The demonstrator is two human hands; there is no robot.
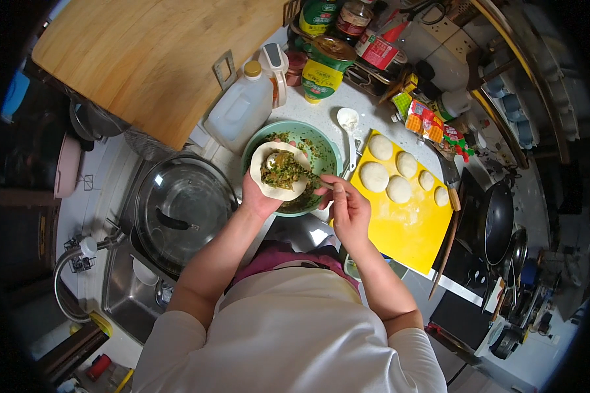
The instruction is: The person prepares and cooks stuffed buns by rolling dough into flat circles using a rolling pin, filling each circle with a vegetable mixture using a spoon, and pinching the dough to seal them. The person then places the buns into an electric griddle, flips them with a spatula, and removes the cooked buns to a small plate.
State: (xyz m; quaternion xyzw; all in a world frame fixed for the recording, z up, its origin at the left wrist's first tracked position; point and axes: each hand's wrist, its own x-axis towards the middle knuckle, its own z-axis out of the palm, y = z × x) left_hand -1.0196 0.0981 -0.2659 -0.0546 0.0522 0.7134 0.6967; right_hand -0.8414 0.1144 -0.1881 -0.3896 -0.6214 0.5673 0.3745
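Note:
My left hand [259, 199] holds a round, flat dough wrapper [261, 186] on its palm, above a light green bowl [337, 147]. A mound of chopped green and brown filling [286, 169] lies in the wrapper's middle. My right hand [348, 209] grips the thin handle of a utensil [326, 185]; its far end reaches the mound and is coated with filling, so its shape is partly hidden. More of the filling clings to the bowl's inside. Right of the bowl, several floured dough pieces [374, 177] of differing sizes rest on a yellow mat [403, 240].
A white scoop [349, 125] with flour lies behind the mat. A plastic jug [241, 110] and sauce containers [322, 76] stand behind the bowl. On the left are a large glass lid [191, 211] and a sink [128, 299]. A cleaver [450, 172] and wok [499, 221] are at right.

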